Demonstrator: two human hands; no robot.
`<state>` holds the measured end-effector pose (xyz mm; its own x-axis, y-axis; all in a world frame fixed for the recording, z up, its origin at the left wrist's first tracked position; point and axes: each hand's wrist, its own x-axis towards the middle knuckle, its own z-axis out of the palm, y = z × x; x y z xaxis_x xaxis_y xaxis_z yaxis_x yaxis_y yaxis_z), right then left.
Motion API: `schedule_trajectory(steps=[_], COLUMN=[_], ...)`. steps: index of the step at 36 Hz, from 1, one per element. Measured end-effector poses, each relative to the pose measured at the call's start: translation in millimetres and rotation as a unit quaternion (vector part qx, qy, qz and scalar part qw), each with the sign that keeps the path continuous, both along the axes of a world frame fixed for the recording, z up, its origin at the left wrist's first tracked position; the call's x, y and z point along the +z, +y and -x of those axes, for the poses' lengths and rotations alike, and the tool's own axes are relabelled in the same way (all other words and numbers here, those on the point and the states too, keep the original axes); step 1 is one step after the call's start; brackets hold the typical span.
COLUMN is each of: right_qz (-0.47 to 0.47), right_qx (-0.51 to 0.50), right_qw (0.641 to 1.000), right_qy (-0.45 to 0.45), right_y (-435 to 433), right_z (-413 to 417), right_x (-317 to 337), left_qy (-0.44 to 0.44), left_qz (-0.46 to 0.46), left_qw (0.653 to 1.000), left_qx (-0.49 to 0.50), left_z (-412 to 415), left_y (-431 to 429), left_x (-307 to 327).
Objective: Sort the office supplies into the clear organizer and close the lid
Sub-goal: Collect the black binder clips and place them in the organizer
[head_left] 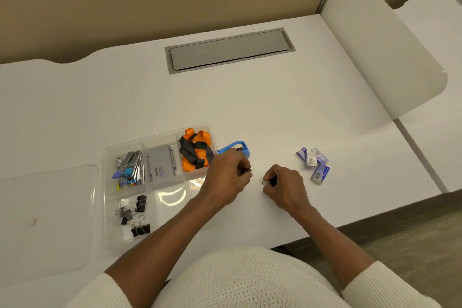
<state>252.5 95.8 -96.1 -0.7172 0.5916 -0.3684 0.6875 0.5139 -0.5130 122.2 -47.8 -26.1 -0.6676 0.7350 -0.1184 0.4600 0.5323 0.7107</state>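
Clear organizer (130,239) sits near desk (275,107) front-left edge, lid (47,220) open. My left hand (226,177) and right hand (285,186) each pinch one binder clip (272,180); best carry both to the front-left compartment. Counts: three staple boxes (313,161), four clips (136,212) filed already.

The white table (287,107) carries a clear organizer (110,232). Its lid (47,220) lies flat just left of it, a blue tape dispenser (236,146) touches its right edge, and small staple boxes (313,161) lie well right.
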Motion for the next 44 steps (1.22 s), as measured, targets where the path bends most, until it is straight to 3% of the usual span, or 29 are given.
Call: schedule_trajectory(steps=[5, 12, 19, 28, 35, 44], right_qz=[0.033, 0.123, 0.175, 0.265, 0.241, 0.091], right_qx=[-0.039, -0.120, -0.029, 0.115, 0.140, 0.199], right_qw=[0.999, 0.981, 0.978, 0.954, 0.958, 0.974], right_qy=[0.001, 0.093, 0.110, 0.079, 0.069, 0.064], right_y=[8.5, 7.8, -34.6, -142.6, -217.1, -261.4], right_z=[3.4, 30.6, 78.7, 136.2, 164.0, 173.4], right_x=[14.5, 69.7, 107.5, 96.8, 81.7, 63.9], left_qy=[-0.024, -0.002, 0.015, 0.043, 0.052, 0.057], left_qz=[-0.044, -0.078, -0.083, -0.007, 0.053, 0.093], left_qw=[0.997, 0.985, 0.969, 0.945, 0.934, 0.946], left_qx=[0.065, 0.151, 0.231, 0.325, 0.350, 0.305], left_z=[12.9, 34.3, 46.1, 49.5, 46.5, 44.7], left_y=[-31.3, -89.1, -145.5, -207.6, -244.2, -255.8], left_x=[11.0, 29.0, 40.4, 30.1, 12.8, -0.1])
